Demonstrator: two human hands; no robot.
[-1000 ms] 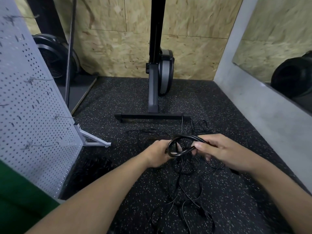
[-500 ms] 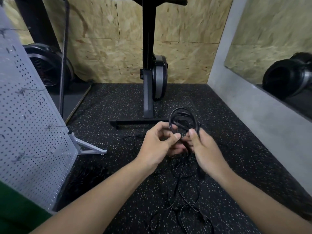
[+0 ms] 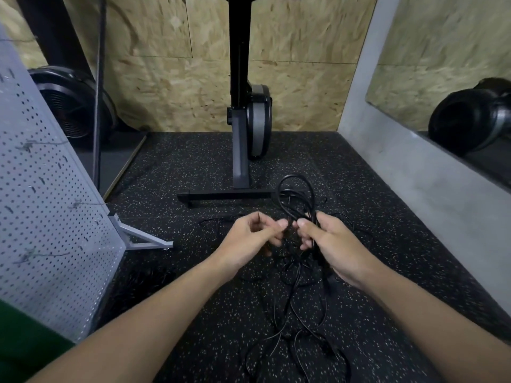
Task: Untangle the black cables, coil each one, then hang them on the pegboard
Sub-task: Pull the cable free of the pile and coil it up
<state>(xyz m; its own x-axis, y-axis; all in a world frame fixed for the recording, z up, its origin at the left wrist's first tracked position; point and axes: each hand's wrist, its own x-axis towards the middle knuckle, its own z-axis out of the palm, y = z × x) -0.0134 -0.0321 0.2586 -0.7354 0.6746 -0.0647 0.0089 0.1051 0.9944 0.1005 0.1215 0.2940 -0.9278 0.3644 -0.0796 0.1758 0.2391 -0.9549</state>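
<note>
My right hand [image 3: 330, 244] grips a small upright coil of black cable [image 3: 296, 197] whose loops stand above the fingers. My left hand [image 3: 253, 237] is just to its left, thumb and fingertips pinched together at a thin strand between the two hands. More black cable [image 3: 293, 313] trails down from the hands in loose tangled loops across the speckled floor. The white pegboard [image 3: 47, 217] with its metal hooks leans at the left, an arm's length from the hands. Another dark cable bundle [image 3: 150, 275] lies at the pegboard's foot.
A black exercise machine [image 3: 243, 150] stands on its floor bar straight ahead of the hands. The pegboard's grey foot [image 3: 143, 239] sticks out on the floor. A grey wall with a mirror [image 3: 442, 78] runs along the right. A black fan [image 3: 69, 106] sits back left.
The coil has turned from lying flat between both hands to standing upright. It now sits in the right hand, and the left hand has shifted to pinching a strand beside it.
</note>
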